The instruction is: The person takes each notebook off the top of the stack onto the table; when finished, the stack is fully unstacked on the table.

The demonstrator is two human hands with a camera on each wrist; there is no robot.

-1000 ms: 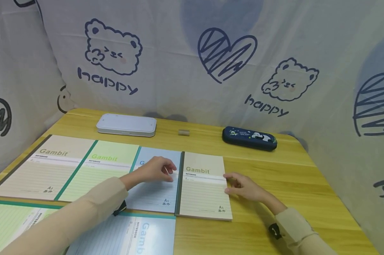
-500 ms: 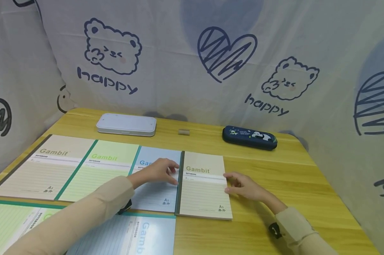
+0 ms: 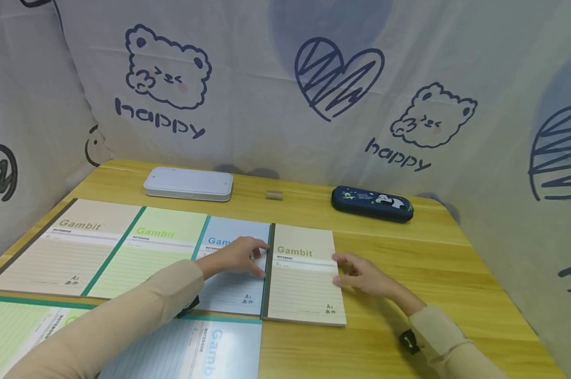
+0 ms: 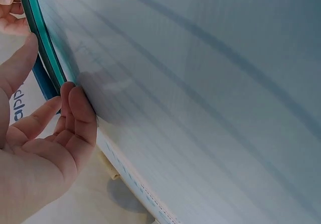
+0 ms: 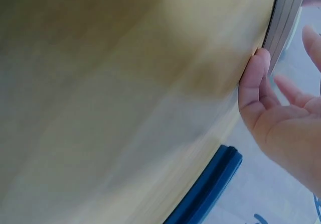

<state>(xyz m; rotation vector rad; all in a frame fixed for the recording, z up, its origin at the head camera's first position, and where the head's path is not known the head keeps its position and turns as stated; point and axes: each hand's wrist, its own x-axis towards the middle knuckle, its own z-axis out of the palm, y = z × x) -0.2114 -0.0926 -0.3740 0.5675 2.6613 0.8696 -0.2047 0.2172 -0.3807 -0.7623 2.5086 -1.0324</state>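
Observation:
A beige Gambit notebook [image 3: 304, 295] lies flat at the right end of a row of notebooks, its dark spine facing left. My left hand [image 3: 238, 255] is over the blue notebook [image 3: 233, 295], its thumb and fingertips at the beige notebook's spine. At the opposite long edge, my right hand [image 3: 363, 273] touches with spread thumb and forefinger. In the left wrist view, the left fingers [image 4: 83, 113] bend loosely beside a teal-and-dark edge. The right wrist view shows the right fingers [image 5: 256, 83] against the layered grey side of the notebook [image 5: 285, 20].
Left in the row are a green notebook [image 3: 167, 252] and another beige one [image 3: 72, 255]. Nearer lie a sideways green notebook [image 3: 20, 326] and blue notebook [image 3: 228, 342]. Behind stand a white case [image 3: 188, 184], a small cylinder [image 3: 273, 195] and a navy panda case [image 3: 372, 204].
My left hand has shifted right across the blue notebook, up to the beige notebook's spine. The right hand stays at the opposite edge, and the notebooks look unmoved.

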